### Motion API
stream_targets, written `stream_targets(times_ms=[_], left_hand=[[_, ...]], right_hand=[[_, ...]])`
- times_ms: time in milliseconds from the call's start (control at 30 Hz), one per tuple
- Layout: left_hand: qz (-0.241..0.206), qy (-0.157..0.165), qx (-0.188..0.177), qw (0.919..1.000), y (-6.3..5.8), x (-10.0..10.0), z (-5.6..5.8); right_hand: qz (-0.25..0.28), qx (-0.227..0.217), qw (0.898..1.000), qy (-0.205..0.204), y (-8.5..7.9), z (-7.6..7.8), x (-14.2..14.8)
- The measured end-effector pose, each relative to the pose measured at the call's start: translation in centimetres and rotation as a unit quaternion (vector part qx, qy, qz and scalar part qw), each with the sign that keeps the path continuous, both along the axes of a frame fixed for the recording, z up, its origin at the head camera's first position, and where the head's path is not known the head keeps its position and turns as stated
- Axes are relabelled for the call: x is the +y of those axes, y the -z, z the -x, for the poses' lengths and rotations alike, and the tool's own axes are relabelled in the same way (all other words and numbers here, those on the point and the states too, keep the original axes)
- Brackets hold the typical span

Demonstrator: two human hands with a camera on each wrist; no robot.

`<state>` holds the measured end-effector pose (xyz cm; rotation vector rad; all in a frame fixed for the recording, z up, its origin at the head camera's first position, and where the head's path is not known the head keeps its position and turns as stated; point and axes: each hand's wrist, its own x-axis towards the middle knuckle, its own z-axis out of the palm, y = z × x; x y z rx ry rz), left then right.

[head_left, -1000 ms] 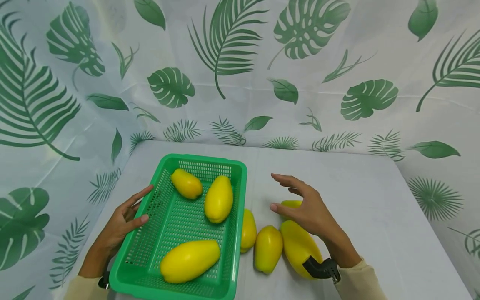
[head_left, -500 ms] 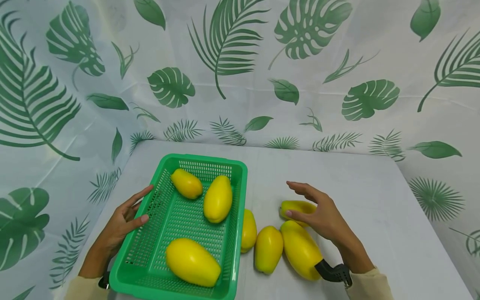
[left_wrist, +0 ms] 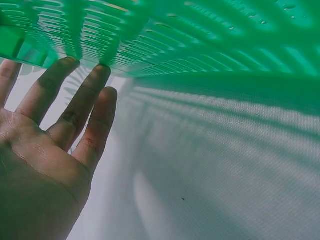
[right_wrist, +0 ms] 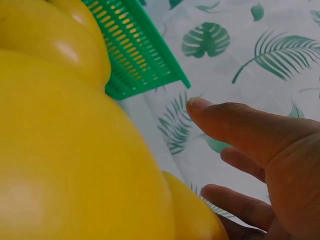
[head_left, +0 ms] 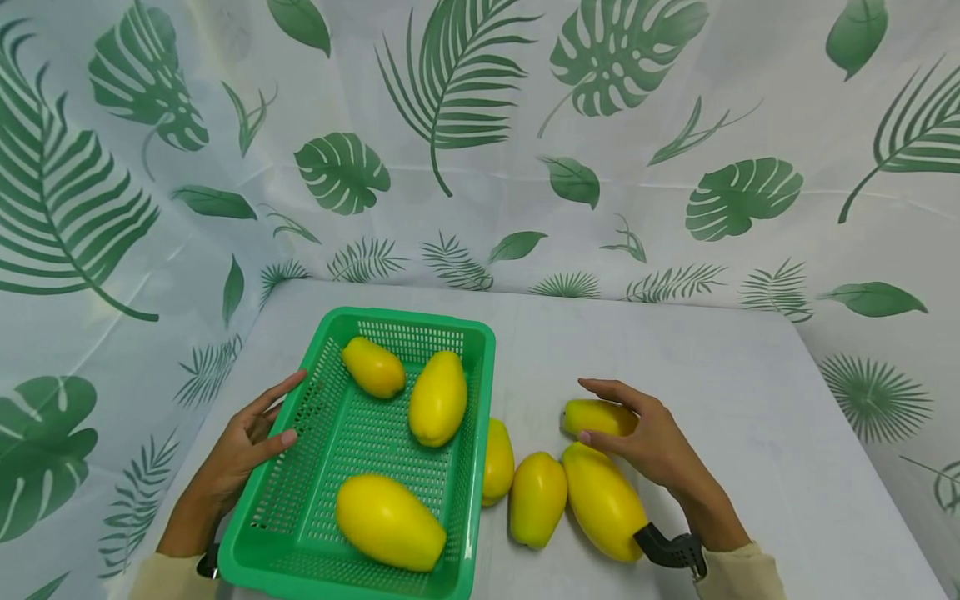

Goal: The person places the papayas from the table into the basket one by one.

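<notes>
Three yellow fruits [head_left: 438,398] lie in the green basket [head_left: 367,454], head view, spaced apart. Far fruit [head_left: 598,417] is on the white table [head_left: 750,400], right of the basket. My right hand [head_left: 651,433] curves loosely around its right part, thumb on the near side, index finger along the far side; can't tell whether skin touches, so no firm hold to report. Best grip, I'd say: fingers down past the widest part, thumb in low, squeeze evenly; the glossy surface is probably slippery. Large fruit [head_left: 602,504] lies touching or just beside it, can't tell which, crowding my thumb. Black wrist mount [head_left: 667,546] overlaps the large fruit's near end here; lifting straight up would likely avoid nudging it. Middle fruit [head_left: 538,500] and basket-side fruit [head_left: 498,462] stand in the way toward the basket, whose raised right wall needs clearing too. My left hand [head_left: 243,442] is at the basket's left side, thumb at the rim.

Left wrist view: left fingers nearly straight, spread, tips at the slotted wall, not wrapped; enough to steady it, I judge.

Right wrist view: thumb and fingers well apart, leaf-print backdrop [right_wrist: 205,40] visible through the gap, nothing pinched. Yellow fruit blocks the left.
</notes>
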<state>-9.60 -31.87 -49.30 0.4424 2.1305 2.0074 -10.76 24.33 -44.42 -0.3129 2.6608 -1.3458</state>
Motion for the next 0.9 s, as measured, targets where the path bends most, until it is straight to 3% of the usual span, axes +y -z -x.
stream_targets(times_ms=[400, 633, 900], left_hand=[[0.025, -0.012, 0.011, 0.9996, -0.1, 0.0, -0.1], [0.005, -0.005, 0.005, 1.0, 0.1, -0.1, 0.0], [0.028, -0.014, 0.007, 0.9995, 0.0, 0.0, -0.1]], right_hand=[[-0.013, -0.029, 1.0, -0.001, 1.2, -0.2, 0.7], [-0.005, -0.053, 0.999, 0.006, 1.8, -0.3, 0.9], [-0.003, -0.072, 0.997, 0.011, 2.1, -0.4, 1.1]])
